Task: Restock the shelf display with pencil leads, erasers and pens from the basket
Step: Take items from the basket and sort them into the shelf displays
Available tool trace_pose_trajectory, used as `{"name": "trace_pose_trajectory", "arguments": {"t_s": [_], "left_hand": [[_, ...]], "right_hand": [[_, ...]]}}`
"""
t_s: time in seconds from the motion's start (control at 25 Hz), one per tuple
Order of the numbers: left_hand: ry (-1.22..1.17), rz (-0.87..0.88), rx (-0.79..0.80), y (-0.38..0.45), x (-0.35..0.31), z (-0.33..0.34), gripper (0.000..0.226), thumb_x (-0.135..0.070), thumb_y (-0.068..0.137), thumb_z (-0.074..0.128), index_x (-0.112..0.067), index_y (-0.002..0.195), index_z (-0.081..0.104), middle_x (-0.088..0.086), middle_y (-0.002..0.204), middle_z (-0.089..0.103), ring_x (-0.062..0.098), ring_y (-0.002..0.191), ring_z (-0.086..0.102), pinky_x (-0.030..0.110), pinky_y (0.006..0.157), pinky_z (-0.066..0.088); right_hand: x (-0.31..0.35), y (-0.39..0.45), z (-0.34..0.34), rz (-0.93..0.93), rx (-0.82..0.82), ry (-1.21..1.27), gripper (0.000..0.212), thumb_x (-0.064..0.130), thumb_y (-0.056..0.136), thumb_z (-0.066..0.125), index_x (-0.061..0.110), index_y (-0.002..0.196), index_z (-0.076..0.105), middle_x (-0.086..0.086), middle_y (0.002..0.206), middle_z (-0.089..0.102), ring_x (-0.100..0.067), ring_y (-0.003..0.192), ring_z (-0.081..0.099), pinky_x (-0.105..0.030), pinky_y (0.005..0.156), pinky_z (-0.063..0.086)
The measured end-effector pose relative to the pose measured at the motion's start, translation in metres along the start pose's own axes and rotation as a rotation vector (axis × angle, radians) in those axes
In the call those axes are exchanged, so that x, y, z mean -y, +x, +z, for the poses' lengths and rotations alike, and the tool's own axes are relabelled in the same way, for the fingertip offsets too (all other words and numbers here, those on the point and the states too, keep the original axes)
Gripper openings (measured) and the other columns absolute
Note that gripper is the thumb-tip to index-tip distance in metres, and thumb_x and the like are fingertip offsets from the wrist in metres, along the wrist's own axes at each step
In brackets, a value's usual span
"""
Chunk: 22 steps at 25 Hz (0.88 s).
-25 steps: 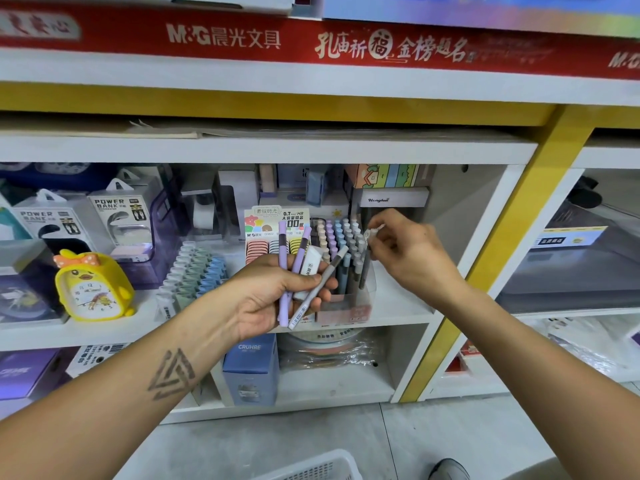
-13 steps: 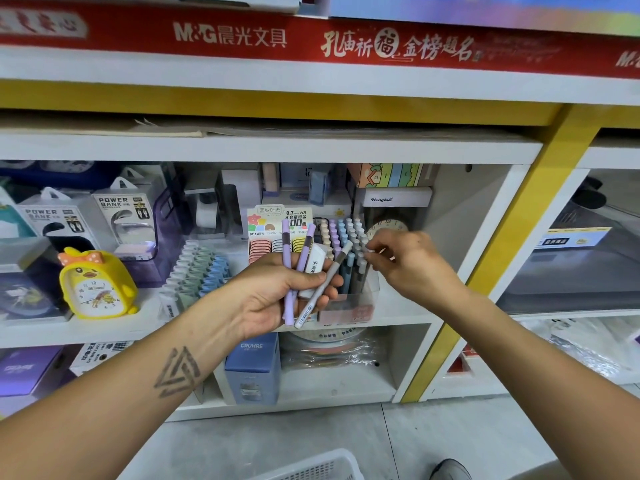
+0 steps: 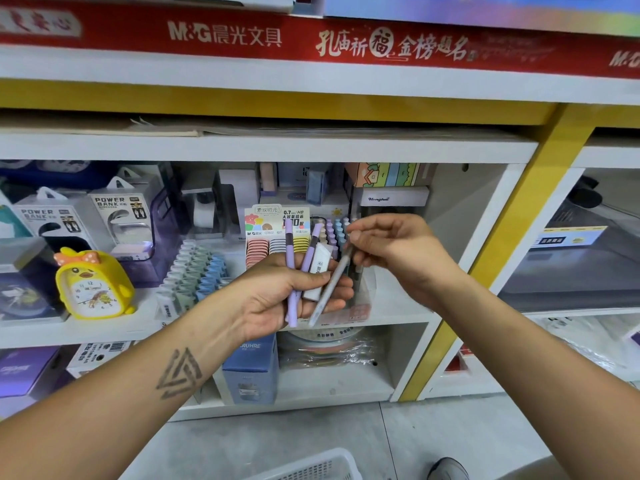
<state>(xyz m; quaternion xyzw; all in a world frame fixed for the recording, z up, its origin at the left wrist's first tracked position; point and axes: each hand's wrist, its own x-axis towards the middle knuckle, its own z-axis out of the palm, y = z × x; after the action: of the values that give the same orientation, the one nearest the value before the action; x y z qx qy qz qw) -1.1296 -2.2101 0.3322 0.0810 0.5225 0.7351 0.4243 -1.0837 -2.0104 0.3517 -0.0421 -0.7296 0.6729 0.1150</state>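
My left hand (image 3: 273, 299) grips two purple pens (image 3: 290, 268), a white eraser (image 3: 318, 268) and a grey pen (image 3: 329, 285) in front of the middle shelf. My right hand (image 3: 391, 251) pinches the top end of the grey pen with thumb and fingertips. Just behind the hands stands the clear pen display box (image 3: 334, 230), filled with several pastel pens. The pencil lead display card (image 3: 277, 220) stands to its left, with rows of lead cases below it. Rows of pastel erasers (image 3: 194, 271) lie further left on the same shelf.
A yellow duck alarm clock (image 3: 93, 289) and power bank boxes (image 3: 117, 216) fill the shelf's left side. The white basket (image 3: 311, 469) sits on the floor below, with a shoe (image 3: 446, 469) beside it. A yellow post (image 3: 491, 251) divides the shelf from the right bay.
My right hand left the pen display box, where it had lowered a pen, and came back left to the grey pen in my left hand. My left hand stayed put.
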Motion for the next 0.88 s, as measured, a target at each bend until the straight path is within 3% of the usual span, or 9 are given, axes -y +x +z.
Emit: {"name": "trace_pose_trajectory", "arguments": {"t_s": [0.12, 0.2, 0.28, 0.44, 0.72, 0.88], "left_hand": [[-0.044, -0.014, -0.026, 0.000, -0.002, 0.000, 0.030, 0.007, 0.088, 0.056, 0.011, 0.118, 0.059, 0.032, 0.110, 0.067, 0.042, 0.102, 0.068, 0.046, 0.076, 0.060], [-0.066, -0.013, -0.036, 0.000, -0.003, 0.000, 0.028, 0.007, 0.093, 0.049, 0.012, 0.119, 0.057, 0.034, 0.110, 0.066, 0.043, 0.102, 0.068, 0.048, 0.076, 0.060], [-0.073, -0.010, -0.049, 0.000, -0.003, 0.000, 0.028, 0.007, 0.095, 0.045, 0.013, 0.120, 0.056, 0.035, 0.109, 0.066, 0.044, 0.101, 0.068, 0.048, 0.075, 0.060], [-0.041, -0.010, -0.055, -0.001, -0.003, 0.001, 0.028, 0.007, 0.095, 0.045, 0.012, 0.120, 0.057, 0.034, 0.108, 0.067, 0.043, 0.102, 0.068, 0.048, 0.078, 0.060], [-0.040, -0.023, -0.042, 0.000, -0.004, -0.002, 0.029, 0.005, 0.097, 0.043, 0.010, 0.123, 0.056, 0.033, 0.110, 0.066, 0.043, 0.103, 0.067, 0.047, 0.079, 0.060], [-0.014, -0.016, 0.009, -0.003, -0.005, -0.002, 0.030, 0.000, 0.098, 0.047, 0.005, 0.127, 0.053, 0.028, 0.114, 0.067, 0.042, 0.104, 0.067, 0.049, 0.077, 0.060]], "right_hand": [[0.007, 0.004, -0.013, -0.115, -0.244, -0.069, 0.017, -0.001, 0.096, 0.059, 0.008, 0.096, 0.073, -0.007, 0.074, 0.070, -0.012, 0.062, 0.060, -0.021, 0.058, 0.050], [0.008, 0.006, -0.021, -0.225, -0.322, -0.220, 0.016, 0.004, 0.098, 0.059, 0.014, 0.100, 0.071, -0.006, 0.080, 0.066, -0.017, 0.072, 0.062, -0.027, 0.067, 0.055], [0.005, 0.004, -0.022, -0.326, -0.311, -0.361, 0.013, 0.009, 0.097, 0.061, 0.015, 0.108, 0.065, -0.008, 0.087, 0.064, -0.025, 0.082, 0.064, -0.037, 0.076, 0.057], [-0.007, -0.002, -0.017, -0.438, -0.204, -0.739, 0.010, 0.017, 0.097, 0.062, 0.018, 0.106, 0.059, 0.001, 0.085, 0.066, -0.018, 0.079, 0.066, -0.044, 0.073, 0.056], [-0.020, -0.004, -0.017, -0.377, -0.084, -0.836, 0.009, 0.017, 0.095, 0.066, 0.020, 0.097, 0.057, 0.002, 0.080, 0.068, -0.016, 0.079, 0.066, -0.044, 0.072, 0.057], [-0.023, -0.004, -0.019, -0.285, -0.032, -0.910, 0.006, 0.020, 0.094, 0.068, 0.016, 0.090, 0.069, 0.001, 0.082, 0.070, -0.015, 0.077, 0.065, -0.040, 0.075, 0.055]]}}
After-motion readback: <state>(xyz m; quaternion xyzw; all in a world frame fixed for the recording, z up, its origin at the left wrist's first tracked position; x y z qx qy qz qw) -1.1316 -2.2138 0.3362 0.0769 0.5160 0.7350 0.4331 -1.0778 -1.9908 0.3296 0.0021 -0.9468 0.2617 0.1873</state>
